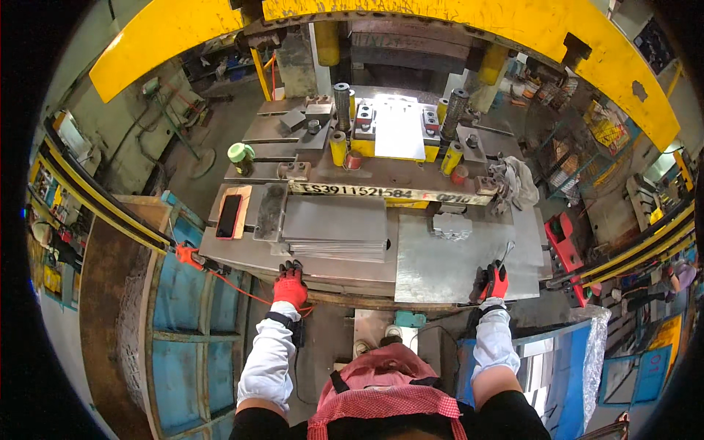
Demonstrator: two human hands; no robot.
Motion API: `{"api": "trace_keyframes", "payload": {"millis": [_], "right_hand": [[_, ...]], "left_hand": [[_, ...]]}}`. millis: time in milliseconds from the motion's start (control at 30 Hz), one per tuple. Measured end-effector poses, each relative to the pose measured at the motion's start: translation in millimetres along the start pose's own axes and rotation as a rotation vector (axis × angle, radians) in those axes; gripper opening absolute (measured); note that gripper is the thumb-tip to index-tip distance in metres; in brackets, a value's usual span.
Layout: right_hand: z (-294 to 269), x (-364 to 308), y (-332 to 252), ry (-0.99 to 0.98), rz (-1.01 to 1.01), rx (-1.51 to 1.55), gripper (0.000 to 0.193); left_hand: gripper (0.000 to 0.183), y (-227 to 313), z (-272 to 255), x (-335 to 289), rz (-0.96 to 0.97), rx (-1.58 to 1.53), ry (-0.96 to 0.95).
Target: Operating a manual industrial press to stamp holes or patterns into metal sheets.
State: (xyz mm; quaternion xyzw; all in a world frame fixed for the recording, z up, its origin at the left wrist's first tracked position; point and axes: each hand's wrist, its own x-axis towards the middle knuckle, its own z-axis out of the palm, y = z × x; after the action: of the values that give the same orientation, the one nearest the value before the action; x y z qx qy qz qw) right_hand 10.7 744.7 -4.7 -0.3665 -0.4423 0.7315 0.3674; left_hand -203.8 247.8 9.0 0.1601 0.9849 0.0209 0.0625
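1. The left hand [290, 284], in a red glove, is being rested with fingers curled on the front edge of the press table [323, 268], just below a stack of metal sheets [334, 229] kept within reach.
2. A slim metal tool [505, 253] is being gripped by the right hand [493, 281], fingers closed round it, over a flat steel sheet [455, 264].
3. A phone [229, 215] is being kept aside, left of the stack.

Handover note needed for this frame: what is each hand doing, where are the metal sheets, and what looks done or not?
Left hand, red-gloved, rests on the front edge of the press table near the stack of metal sheets.
Right hand, red-gloved, holds a thin metal tool on the single flat sheet.
One blank sheet lies in the die.
A small pile of stamped pieces sits behind the flat sheet.
The stack remains unprocessed.
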Motion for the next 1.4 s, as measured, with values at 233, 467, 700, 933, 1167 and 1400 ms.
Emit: {"api": "trace_keyframes", "payload": {"millis": [233,467,700,933,1167,1400], "right_hand": [[-0.5,-1.3,1.7,-0.008,0.011,0.015,0.035],[3.5,-2.0,1.2,0.019,-0.001,0.046,0.028],[-9.8,10.2,11.4,0.029,-0.021,0.058,0.023],[3.0,4.6,9.8,0.086,-0.003,0.127,0.032],[-20.0,21.7,17.8,0.099,-0.097,0.055,0.030],[5.2,1.5,6.1,0.054,-0.043,0.206,0.020]], "left_hand": [[0.054,-6.3,8.3,2.8,0.017,0.035,0.048],[0.055,-9.1,5.6,7.0,0.041,0.009,-0.022],[0.058,-0.9,-12.5,9.3,-0.005,-0.070,-0.167],[0.054,-11.6,0.0,3.6,0.068,-0.080,0.040],[0.065,-6.4,3.8,17.8,0.060,-0.094,-0.110],[0.071,-17.8,10.2,18.3,0.057,-0.071,-0.139]]}}
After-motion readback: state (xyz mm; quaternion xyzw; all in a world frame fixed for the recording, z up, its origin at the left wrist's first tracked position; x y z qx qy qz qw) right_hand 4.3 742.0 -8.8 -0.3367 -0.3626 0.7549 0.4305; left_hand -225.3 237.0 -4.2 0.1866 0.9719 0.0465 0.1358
